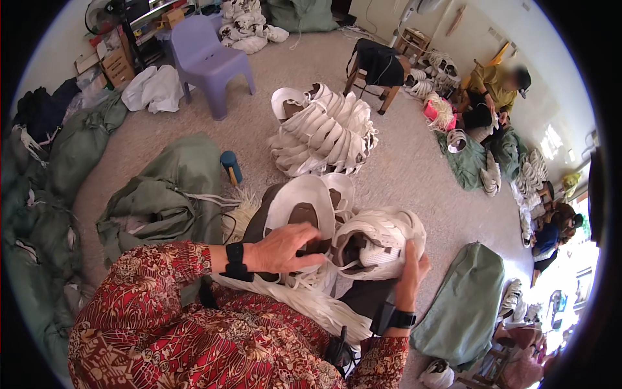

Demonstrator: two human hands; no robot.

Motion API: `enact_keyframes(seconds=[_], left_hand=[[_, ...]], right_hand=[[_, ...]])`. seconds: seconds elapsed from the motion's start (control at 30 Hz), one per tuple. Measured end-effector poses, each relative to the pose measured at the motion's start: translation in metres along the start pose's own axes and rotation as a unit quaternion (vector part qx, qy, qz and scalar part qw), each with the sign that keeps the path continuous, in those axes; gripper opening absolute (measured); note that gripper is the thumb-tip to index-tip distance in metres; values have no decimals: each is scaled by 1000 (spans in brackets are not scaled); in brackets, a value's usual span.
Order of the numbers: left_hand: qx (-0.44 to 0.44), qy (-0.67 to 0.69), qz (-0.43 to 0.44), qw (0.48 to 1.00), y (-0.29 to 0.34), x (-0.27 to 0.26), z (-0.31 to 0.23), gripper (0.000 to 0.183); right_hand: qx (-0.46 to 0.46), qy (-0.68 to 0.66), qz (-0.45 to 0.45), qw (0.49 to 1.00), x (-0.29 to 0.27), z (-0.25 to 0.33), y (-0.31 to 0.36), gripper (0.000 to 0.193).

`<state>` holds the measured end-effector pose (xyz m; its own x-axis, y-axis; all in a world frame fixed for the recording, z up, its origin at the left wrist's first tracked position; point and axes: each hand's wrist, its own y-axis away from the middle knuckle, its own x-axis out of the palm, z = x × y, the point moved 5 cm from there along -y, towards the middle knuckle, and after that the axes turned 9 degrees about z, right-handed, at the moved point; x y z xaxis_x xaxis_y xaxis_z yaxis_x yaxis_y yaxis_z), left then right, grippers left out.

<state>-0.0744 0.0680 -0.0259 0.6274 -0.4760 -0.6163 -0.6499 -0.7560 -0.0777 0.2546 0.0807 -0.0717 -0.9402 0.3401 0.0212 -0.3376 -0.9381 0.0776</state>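
On my lap lies a rounded bundle of nested white shoe uppers [389,227], its dark-lined hollow facing up. My right hand [409,275] wraps round its right side and grips it. To the left, another stack of white uppers with a brown inside [299,201] leans against my legs. Over that stack's near edge reaches my left hand [285,249], its thumb and fingers apart with nothing clearly held between them. White strips [304,305] lie across my lap below both hands.
Ahead stands a large pile of nested white uppers [324,129]. A blue bottle [231,168] stands near a green sack [175,175]. Another green sack [463,298] lies at right. Beyond are a purple chair [210,58] and a seated person [492,91] handling uppers.
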Motion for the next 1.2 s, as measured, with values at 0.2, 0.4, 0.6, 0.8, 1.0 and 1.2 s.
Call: enact_keyframes(seconds=[0.2,0.4,0.6,0.8,1.0,1.2], left_hand=[[80,8,1,997,-68,1,-19,67],[66,52,242,967,-105,32,4,74],[50,67,265,961,-98,53,27,79],[56,79,288,953,-101,39,22,81],[52,41,264,962,-125,0,-5,72],[182,-7,205,962,-136,20,-37,47]], right_hand=[[-59,108,-49,991,17,33,-3,34],[-97,287,-49,952,-2,36,-25,42],[-44,158,111,980,10,21,-22,48],[-56,64,59,995,-23,23,10,32],[-29,61,64,996,-35,12,42,24],[-16,40,71,997,-31,9,54,22]])
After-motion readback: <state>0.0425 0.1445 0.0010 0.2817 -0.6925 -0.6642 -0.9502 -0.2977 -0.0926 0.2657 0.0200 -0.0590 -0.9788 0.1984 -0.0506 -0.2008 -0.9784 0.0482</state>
